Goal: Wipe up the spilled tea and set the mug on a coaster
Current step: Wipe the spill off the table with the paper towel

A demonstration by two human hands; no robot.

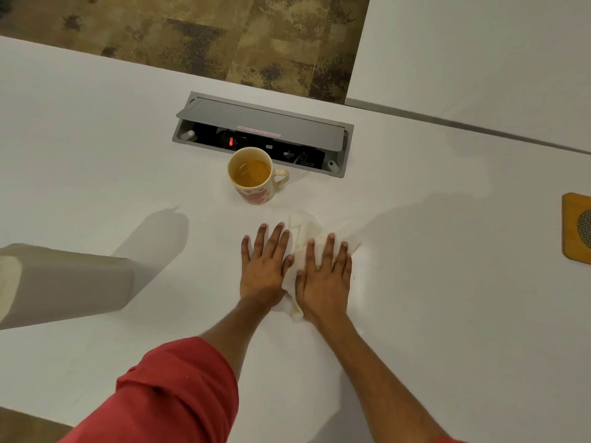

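A crumpled white paper towel, stained yellow in places, lay on the white table at the centre. The right hand pressed flat on it, fingers straight and spread, gripping nothing. The left hand lay flat just beside at nine o'clock, fingers straight, its thumb side touching the towel's edge. At twelve o'clock, near the towel, stood the mug of tea, handle toward three o'clock. The wooden coaster sat well apart at three o'clock. Behind the mug was an open grey power box. A grey container stood at nine o'clock.
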